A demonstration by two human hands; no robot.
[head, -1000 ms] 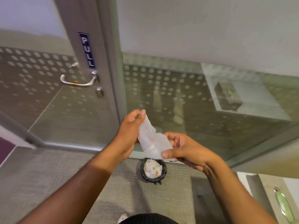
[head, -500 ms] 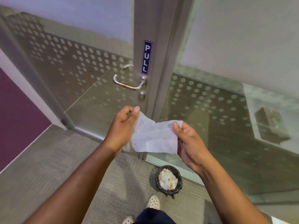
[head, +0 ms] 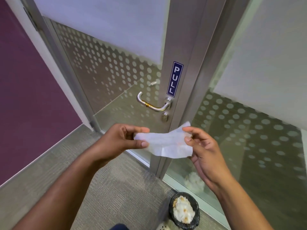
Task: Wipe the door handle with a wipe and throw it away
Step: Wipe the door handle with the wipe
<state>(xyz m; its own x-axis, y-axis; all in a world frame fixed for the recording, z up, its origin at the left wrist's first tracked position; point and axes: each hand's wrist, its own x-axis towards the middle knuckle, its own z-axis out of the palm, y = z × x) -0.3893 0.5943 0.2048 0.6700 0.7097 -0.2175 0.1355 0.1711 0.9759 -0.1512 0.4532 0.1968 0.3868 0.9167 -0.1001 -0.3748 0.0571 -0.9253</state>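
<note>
A white wipe (head: 167, 144) is stretched flat between both hands at chest height. My left hand (head: 122, 140) pinches its left edge between thumb and fingers. My right hand (head: 201, 147) pinches the right edge. The silver lever door handle (head: 152, 105) sits on the metal door stile just above the wipe, with a round lock (head: 164, 116) under it and a blue PULL sign (head: 175, 79) above it. Neither hand touches the handle. A small black bin (head: 184, 211) lined with a bag and holding crumpled white wipes stands on the floor at the lower right.
The glass door (head: 108, 72) has frosted dots and a metal frame. A fixed glass panel (head: 249, 130) fills the right side. A purple wall (head: 25, 97) is on the left. Grey carpet (head: 108, 188) covers the floor in front of the door.
The view has swung so the door handle now sits centred above my hands. The wipe went from bunched and hanging to spread wider between both hands.
</note>
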